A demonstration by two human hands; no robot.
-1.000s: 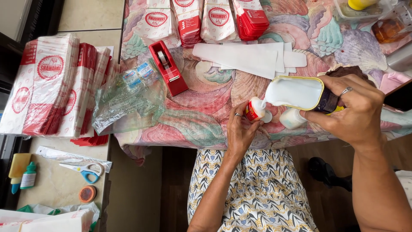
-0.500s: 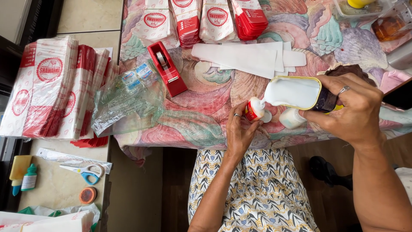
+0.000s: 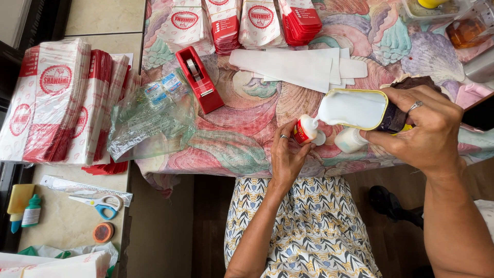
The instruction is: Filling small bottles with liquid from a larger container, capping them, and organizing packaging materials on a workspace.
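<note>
Right hand (image 3: 429,131) clamped around a tilted tin of white glue (image 3: 360,109), fingers curled over the far end, ring showing on one finger, thumb out of sight beneath. Open mouth of the tin tipped toward the left hand's fingers, white liquid level with the rim and running in a thin stream off the corner.

Left hand (image 3: 285,157) wrapped around a small glue bottle (image 3: 304,131), red label, neck whitened, gripped between thumb and curled fingers, upright at the table's near edge. Stream landing right on the bottle's neck, just above the left fingertips. Ring on the left hand too.

Second small white bottle (image 3: 350,140) lying between the two hands, just below the tin, touching or nearly touching the right fingers; cannot tell which.

Beyond the fingers: flat white paper sheets (image 3: 298,67) on the patterned tablecloth (image 3: 242,128), fanned stacks of red-and-white paper bags (image 3: 257,20) farther back. Well off to the left of the left fingers, red tape dispenser (image 3: 199,80), crumpled clear plastic bag (image 3: 146,121), more red-and-white bag stacks (image 3: 56,98) on the side counter. Nearer the body on that side, blue-handled scissors (image 3: 98,204) and an orange tape roll (image 3: 103,232).
</note>
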